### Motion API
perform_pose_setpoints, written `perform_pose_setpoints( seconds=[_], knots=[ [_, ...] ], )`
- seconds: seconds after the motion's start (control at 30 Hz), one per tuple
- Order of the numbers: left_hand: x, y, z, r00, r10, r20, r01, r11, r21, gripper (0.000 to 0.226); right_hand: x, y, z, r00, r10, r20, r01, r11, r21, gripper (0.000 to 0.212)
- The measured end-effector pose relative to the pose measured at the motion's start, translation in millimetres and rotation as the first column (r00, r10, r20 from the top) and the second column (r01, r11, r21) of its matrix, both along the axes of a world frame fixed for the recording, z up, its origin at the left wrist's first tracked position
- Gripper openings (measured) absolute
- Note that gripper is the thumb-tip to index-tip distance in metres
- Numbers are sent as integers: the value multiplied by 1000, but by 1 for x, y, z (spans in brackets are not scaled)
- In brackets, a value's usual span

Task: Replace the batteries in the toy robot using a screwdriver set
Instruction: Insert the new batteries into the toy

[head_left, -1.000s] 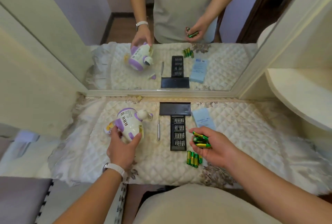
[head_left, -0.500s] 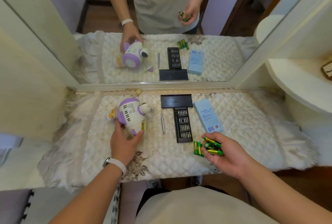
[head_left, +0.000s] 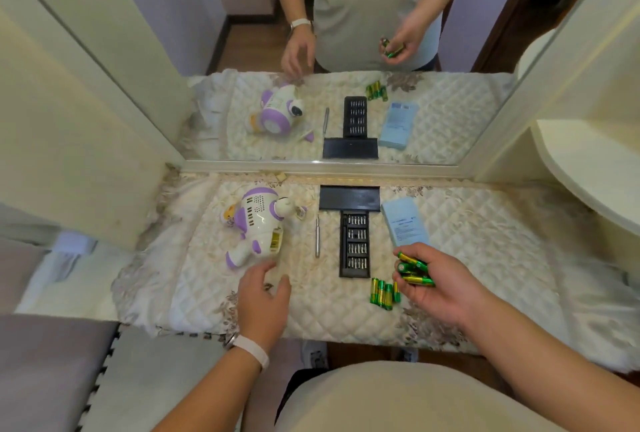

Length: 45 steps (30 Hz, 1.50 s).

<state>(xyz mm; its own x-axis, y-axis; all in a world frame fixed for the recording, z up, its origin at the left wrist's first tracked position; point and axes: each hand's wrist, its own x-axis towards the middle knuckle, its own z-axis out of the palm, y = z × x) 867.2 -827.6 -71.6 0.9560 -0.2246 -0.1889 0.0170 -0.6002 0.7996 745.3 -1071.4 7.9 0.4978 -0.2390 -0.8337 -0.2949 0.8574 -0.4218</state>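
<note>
Cloth [head_left: 485,251], quilted cream, carries the toy robot [head_left: 258,220] below a mirror [head_left: 346,50].

Counted one toy robot [head_left: 258,223], one screwdriver [head_left: 317,235], one bit tray [head_left: 355,244], one black lid [head_left: 349,197], one blue box [head_left: 405,222]. Four loose batteries [head_left: 384,293] were there. The right hand [head_left: 446,289] gripped three or four held batteries [head_left: 414,270], exact count unclear.

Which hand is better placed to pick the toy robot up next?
Probably left. The left hand is empty and open, right beside the toy robot; the right hand grips batteries beyond the bit case.
</note>
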Motion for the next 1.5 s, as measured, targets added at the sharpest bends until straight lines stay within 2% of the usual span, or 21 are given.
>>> perform_pose_setpoints(
  seconds=[0.1, 0.2, 0.37, 0.57, 0.87, 1.0, 1.23, 1.4, 1.5],
  knots=[
    [-28, -36, 8, 987, -146, 73, 141, 988, 67, 26, -13, -27, -1, 1000, 17, 9, -17, 1000, -13, 16],
    [-44, -86, 11, 943, -321, 92, 309, 943, 126, 38, -30, -54, 0, 999, 33, 4, -33, 999, -19, 11],
    [-50, -173, 1, 868, -493, -60, 485, 817, 310, 62, -59, -99, -5, 998, 56, -2, -56, 998, -35, 10],
    [-52, -242, -11, 853, -487, -187, 514, 726, 456, 78, -84, -137, -18, 999, 47, -11, -47, 998, -31, 7],
    [-47, -292, -22, 905, -363, -222, 422, 694, 584, 64, -89, -168, -34, 997, 53, -55, -53, 999, 10, 7],
    [-42, -294, -21, 901, -378, -215, 432, 724, 538, 58, -77, -179, -36, 996, 75, -54, -75, 997, 13, 7],
    [-52, -272, 24, 912, -389, -130, 410, 880, 241, 60, -56, -176, -24, 994, 107, -4, -107, 994, -32, 8],
    [-54, -244, 64, 889, -455, 55, 445, 886, 132, 60, -41, -160, -3, 986, 137, 98, -121, 981, -153, 5],
    [-48, -226, 84, 849, -512, 129, 500, 859, 110, 59, -29, -149, 17, 976, 151, 158, -113, 968, -225, 6]
  ],
)
